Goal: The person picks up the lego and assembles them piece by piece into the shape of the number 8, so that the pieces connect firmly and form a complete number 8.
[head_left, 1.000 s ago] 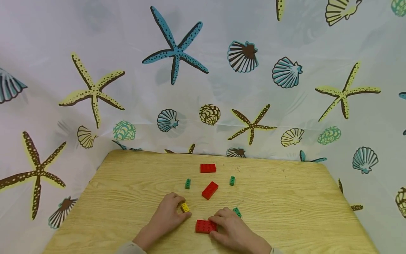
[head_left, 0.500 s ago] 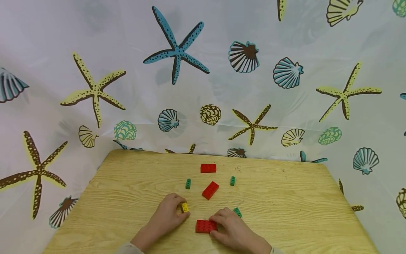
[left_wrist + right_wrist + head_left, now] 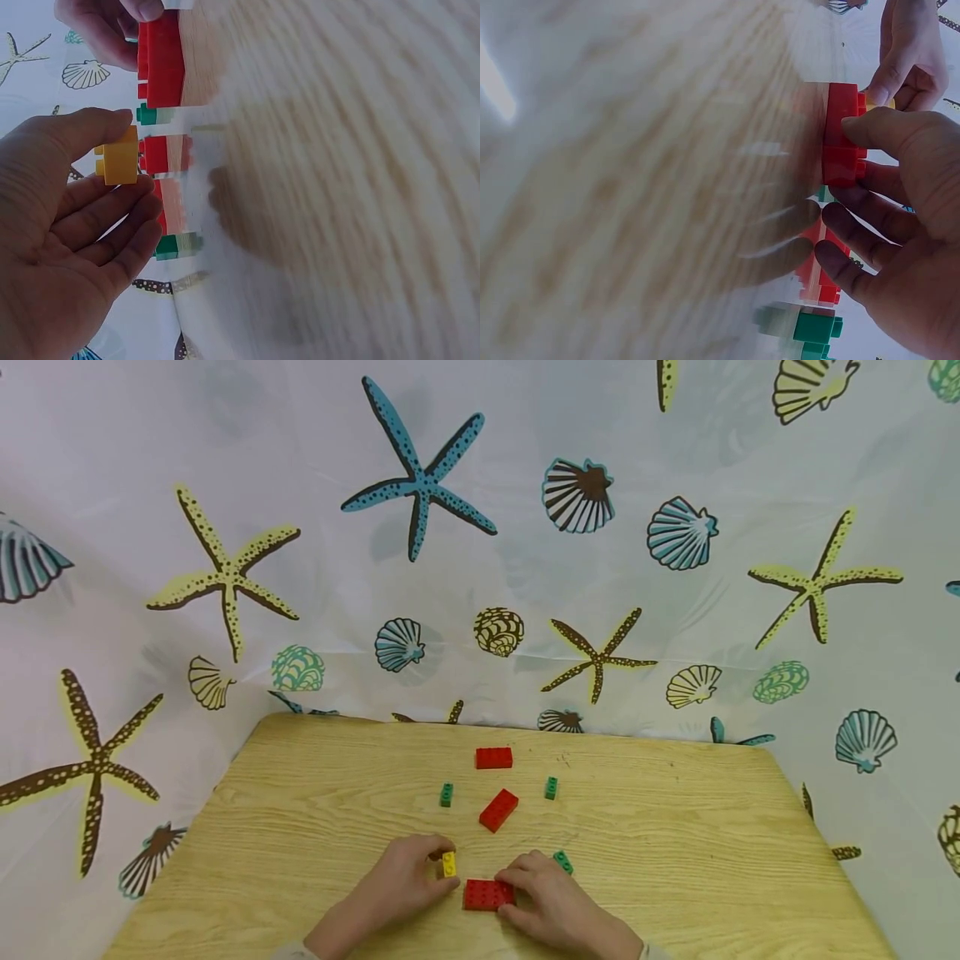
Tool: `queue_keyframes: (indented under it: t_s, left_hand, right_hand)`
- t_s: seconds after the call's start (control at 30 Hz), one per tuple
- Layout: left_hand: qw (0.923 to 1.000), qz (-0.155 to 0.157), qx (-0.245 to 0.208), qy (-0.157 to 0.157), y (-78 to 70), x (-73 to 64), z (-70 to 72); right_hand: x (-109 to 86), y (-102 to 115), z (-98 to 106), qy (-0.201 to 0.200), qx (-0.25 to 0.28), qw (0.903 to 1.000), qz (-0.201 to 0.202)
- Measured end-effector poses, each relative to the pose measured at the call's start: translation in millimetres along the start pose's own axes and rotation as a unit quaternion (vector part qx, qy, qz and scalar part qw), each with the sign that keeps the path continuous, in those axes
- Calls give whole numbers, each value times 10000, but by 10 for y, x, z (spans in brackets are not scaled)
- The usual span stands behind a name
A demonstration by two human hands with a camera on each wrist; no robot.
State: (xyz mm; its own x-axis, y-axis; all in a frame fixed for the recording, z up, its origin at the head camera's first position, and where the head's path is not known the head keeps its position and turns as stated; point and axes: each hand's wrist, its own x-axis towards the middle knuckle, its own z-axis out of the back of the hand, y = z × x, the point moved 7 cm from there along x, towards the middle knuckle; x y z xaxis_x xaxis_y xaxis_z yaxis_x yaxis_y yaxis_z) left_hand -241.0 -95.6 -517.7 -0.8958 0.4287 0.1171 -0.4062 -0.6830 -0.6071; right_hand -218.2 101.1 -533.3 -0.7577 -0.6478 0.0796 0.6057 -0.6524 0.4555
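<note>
My left hand [image 3: 405, 878] pinches a small yellow toy brick [image 3: 448, 864] between thumb and fingers. In the left wrist view, the yellow brick [image 3: 120, 156] is raised off the table, studs toward the palm side. Just to its right, a red toy brick [image 3: 482, 895] lies studs up on the table. My right hand [image 3: 551, 897] grips that red brick by its right end, partly covering it. In the right wrist view, the thumb is on one side of the red brick [image 3: 841, 133] and a finger on the other. The two bricks are apart.
Two more red bricks [image 3: 498, 810] [image 3: 493, 758] lie farther back on the wooden table [image 3: 675, 827]. Green bricks [image 3: 446, 794] [image 3: 551, 787] stand on either side, and another green brick [image 3: 562, 862] is by my right hand. A patterned curtain [image 3: 480, 568] hangs around the table.
My left hand has picked up the yellow brick and carried it right and slightly nearer, toward the red brick. The right hand keeps its grip on the red brick and has hardly moved.
</note>
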Motion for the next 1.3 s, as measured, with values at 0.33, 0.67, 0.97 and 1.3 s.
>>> queue_keyframes:
  t_s: [0.33,0.67,0.97,1.3]
  left_hand:
    - [9991,-343,-255,63,-107,-46,-10]
    - [9971,-160,-476,580,-122,-76,-141]
    - [9959,-191,-478,747,-144,-88,-182]
    - [9949,-272,-546,805,-170,-68,-213]
  right_hand:
    - [3,4,8,37,27,10000,1]
    - [10,-3,7,43,14,10000,-6]
    - [-6,10,12,2,55,10000,38]
    - [-7,19,17,-29,99,9999,52]
